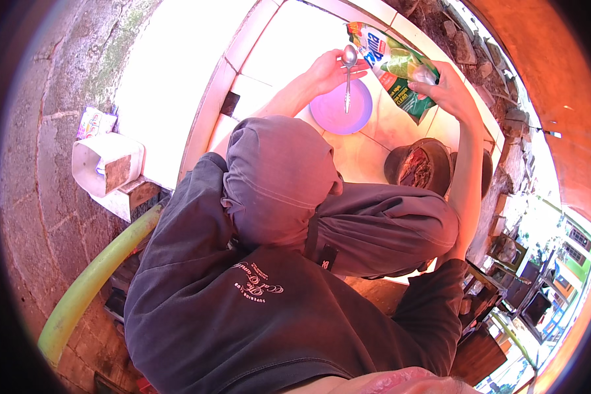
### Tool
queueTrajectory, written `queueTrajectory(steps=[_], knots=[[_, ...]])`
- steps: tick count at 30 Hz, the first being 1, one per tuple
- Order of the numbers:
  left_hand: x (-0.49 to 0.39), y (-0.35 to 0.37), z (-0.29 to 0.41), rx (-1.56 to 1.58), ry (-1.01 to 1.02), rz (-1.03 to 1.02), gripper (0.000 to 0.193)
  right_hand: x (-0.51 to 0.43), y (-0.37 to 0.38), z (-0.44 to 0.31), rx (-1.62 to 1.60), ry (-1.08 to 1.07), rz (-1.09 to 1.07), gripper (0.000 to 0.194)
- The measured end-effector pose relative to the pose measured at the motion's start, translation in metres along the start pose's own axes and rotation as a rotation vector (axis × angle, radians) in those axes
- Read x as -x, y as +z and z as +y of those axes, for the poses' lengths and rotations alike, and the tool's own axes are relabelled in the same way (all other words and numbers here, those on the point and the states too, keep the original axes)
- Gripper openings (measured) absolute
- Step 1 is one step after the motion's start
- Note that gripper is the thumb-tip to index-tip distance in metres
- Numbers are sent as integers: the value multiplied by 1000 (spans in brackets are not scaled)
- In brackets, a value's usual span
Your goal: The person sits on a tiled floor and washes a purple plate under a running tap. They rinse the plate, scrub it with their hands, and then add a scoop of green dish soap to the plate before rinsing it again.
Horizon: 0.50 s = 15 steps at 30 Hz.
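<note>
My left hand (324,71) holds a metal spoon (347,83), its bowl end up near the fingers and its handle pointing back towards me. Beneath the spoon, a round purple plastic plate or basin (335,115) rests on the white tiles (374,129). A green and white dishwashing liquid pouch (396,64) is in my right hand (448,91), gripped at its right side and tilted. The pouch's left edge comes close to the left fingertips. Below my right hand stands a dark pot (396,165) with brown contents.
Another dark pot (486,172) is partly hidden behind my right forearm. A low tiled rim (212,108) borders the basin area. To the left are a white plastic container (86,165), a detergent sachet (94,123) and a thick green pipe (98,276). Stones (460,47) line the far right edge.
</note>
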<state>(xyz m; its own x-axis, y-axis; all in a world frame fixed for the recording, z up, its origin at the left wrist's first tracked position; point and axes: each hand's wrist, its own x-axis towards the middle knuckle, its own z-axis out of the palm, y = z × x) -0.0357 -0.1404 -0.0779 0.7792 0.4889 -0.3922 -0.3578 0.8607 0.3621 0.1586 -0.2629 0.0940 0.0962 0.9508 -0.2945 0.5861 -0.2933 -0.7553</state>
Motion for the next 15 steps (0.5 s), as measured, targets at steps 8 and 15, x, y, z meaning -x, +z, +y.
queueTrajectory(steps=[8,15], knots=[[-5,-3,-2,7,-15,23,39,0,1,-1,-23,-2,-15,24],[-2,-3,-1,32,-6,7,36,-2,-2,-1,-15,39,-42,34]])
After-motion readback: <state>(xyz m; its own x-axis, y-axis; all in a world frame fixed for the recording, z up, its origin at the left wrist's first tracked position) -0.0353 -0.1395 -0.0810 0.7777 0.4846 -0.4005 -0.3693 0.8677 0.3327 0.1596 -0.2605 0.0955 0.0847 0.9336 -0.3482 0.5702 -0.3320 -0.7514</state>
